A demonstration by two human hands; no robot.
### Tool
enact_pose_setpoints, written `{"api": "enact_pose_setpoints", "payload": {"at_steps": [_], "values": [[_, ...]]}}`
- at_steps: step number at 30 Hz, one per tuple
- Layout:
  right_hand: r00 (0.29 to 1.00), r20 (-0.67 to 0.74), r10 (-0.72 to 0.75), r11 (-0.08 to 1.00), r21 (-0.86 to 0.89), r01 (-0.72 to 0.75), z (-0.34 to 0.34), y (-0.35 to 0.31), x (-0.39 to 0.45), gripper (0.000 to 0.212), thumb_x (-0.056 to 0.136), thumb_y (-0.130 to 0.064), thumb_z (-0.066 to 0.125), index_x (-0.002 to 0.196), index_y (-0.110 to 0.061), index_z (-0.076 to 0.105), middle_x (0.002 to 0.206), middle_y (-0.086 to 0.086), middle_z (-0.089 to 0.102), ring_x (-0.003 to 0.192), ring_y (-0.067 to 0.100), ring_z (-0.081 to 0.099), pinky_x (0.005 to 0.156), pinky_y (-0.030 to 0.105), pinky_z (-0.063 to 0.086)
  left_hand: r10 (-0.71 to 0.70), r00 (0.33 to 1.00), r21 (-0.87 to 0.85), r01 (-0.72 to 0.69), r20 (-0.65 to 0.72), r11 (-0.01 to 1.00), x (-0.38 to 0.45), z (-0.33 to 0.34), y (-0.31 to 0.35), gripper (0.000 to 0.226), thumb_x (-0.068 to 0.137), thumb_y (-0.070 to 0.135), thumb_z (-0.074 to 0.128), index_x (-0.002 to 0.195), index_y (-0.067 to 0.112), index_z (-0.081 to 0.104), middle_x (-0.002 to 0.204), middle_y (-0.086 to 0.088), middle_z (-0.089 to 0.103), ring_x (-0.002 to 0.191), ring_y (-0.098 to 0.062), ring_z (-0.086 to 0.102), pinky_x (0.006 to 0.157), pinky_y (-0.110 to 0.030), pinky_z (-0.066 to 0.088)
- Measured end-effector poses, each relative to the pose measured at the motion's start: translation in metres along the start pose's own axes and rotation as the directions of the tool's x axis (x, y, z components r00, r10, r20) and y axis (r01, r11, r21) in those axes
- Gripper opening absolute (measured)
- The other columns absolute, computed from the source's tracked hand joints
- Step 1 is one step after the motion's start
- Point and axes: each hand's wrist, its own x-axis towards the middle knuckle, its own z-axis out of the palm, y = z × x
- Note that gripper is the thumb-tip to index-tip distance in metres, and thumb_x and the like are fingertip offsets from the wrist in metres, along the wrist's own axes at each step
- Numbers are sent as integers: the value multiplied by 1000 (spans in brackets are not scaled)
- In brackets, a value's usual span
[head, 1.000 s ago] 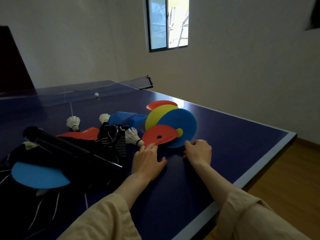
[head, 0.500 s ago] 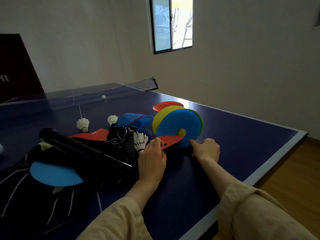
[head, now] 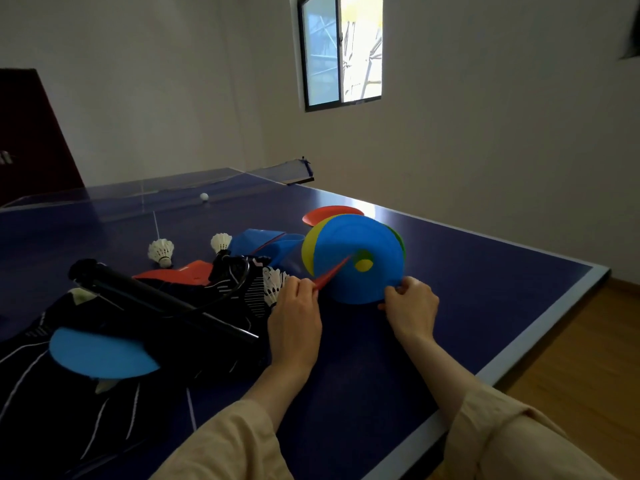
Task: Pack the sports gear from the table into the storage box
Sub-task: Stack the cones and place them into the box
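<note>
Blue disc [head: 360,244] tipped up on edge near the table's [head: 519,271] right side, stacked against a yellow disc [head: 307,249] with a green rim peeping behind; lower edge pinched by the right hand [head: 410,306]. Red disc [head: 330,273] seen edge-on, pinched at its near tip by the left hand [head: 294,313], far tip poking toward the blue disc's centre hole. Another red disc [head: 330,213] flat on the table just beyond. Further left: shuttlecocks [head: 161,251], blue and red flat pieces, a black tube [head: 152,296] across dark striped fabric, a blue disc [head: 100,351] on that fabric, a small white ball [head: 204,196] by the net. No storage box in view. Likely snags: thin discs gripped only at the rim, so prone to sliding apart or fanning out if tilted further; red disc apt to slip from so slight a pinch; nearest shuttlecock, right beside the left knuckles, easily knocked. Compared with half a second ago: blue disc raised steeper, red disc turned from a low slant to nearly edge-on.
</note>
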Motion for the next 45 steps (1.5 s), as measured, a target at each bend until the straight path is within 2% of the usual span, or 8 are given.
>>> {"api": "enact_pose_setpoints", "payload": {"at_steps": [5, 9, 17, 29, 37, 41, 42, 45], "values": [[983, -169, 67, 972, 232, -27, -15, -12, -18, 7, 95, -10, 52, 98, -14, 56, 77, 5, 67, 60, 9, 67, 65, 35, 59, -176, 983, -210, 160, -58, 964, 1, -14, 4, 13, 97, 16, 53, 88, 8, 57, 95, -1, 48, 74, -13, 51, 60, -26, 39], [983, -136, 125, 943, 325, -75, -42, -17, -35, 10, 100, -14, 45, 95, -14, 55, 83, 8, 67, 56, 10, 65, 54, 26, 53, -236, 960, -375, 167, -147, 912, -1, -35, 9, 8, 94, 12, 56, 87, 7, 57, 93, 2, 48, 79, -18, 56, 72, -37, 51], [990, 94, 107, 862, 487, -139, -131, -6, -123, 23, 102, -19, 43, 122, -15, 54, 92, 11, 66, 69, 13, 67, 60, 24, 54, -50, 991, -489, -18, -126, 872, -40, -105, 89, 10, 98, 17, 51, 89, 13, 50, 90, 2, 50, 78, -6, 46, 69, -16, 39], [947, -149, 283, 921, 319, -225, -308, 122, -306, 22, 101, -18, 47, 119, -11, 59, 69, 7, 64, 58, 21, 63, 53, 31, 52, 236, 942, -580, -57, 238, 813, -206, -119, 201, 7, 96, 20, 53, 95, 15, 57, 78, 0, 64, 69, -17, 62, 63, -37, 48], [804, -105, 585, 811, 47, -584, -372, 220, -361, 43, 102, -21, 46, 144, -14, 41, 90, 17, 69, 70, 26, 69, 54, 32, 55, 183, 729, -488, 231, 660, 842, -308, -62, 241, 9, 100, 26, 45, 99, 22, 52, 92, 1, 64, 77, -9, 64, 64, -33, 59], [674, 20, 738, 665, -192, -722, -383, 241, -363, 71, 98, -25, 54, 154, -12, 12, 99, 10, 64, 83, 31, 67, 69, 43, 55, 321, 266, -396, 309, 909, 865, -336, -44, 247, 53, 97, 43, 46, 145, 26, 30, 140, 3, 40, 130, -17, 39, 106, -33, 38], [673, 26, 739, 665, -190, -722, -383, 242, -360, 72, 98, -23, 55, 154, -12, 12, 103, 8, 63, 84, 28, 67, 71, 43, 56, 332, 218, -384, 280, 918, 880, -343, -44, 246, 56, 98, 43, 45, 148, 24, 28, 144, 3, 36, 134, -17, 34, 108, -33, 34], [717, 22, 697, 709, -168, -684, -376, 239, -349, 62, 98, -20, 54, 150, -13, 22, 107, 6, 61, 89, 26, 66, 78, 45, 57, 322, 238, -373, 212, 916, 903, -352, -43, 239, 50, 99, 39, 44, 145, 21, 36, 143, 0, 41, 132, -17, 38, 107, -32, 38]]}}
